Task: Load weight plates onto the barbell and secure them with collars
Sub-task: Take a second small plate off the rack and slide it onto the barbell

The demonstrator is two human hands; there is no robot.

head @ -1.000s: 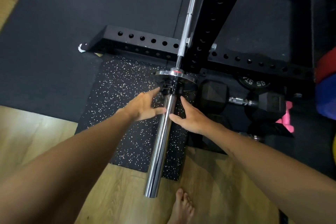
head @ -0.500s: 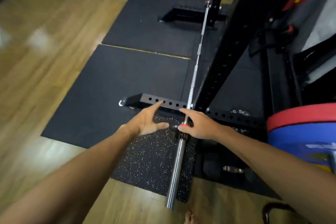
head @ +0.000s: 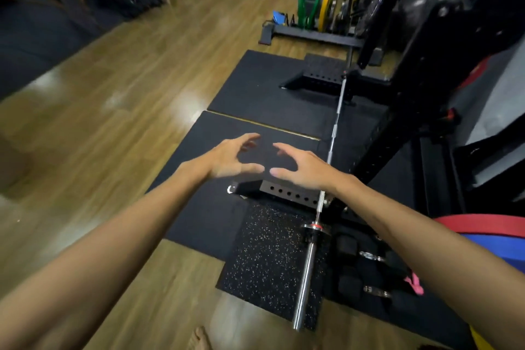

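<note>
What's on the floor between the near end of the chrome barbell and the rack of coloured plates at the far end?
In the head view, black rubber mats lie between chrome barbell and plate rack, then bare wooden floor.

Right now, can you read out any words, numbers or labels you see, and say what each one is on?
None can be read.
The plates on the far rack: any markings too small and blurred.
The dumbbells by the barbell: no legible numbers.
The red and blue pads at right: no text visible.
</note>
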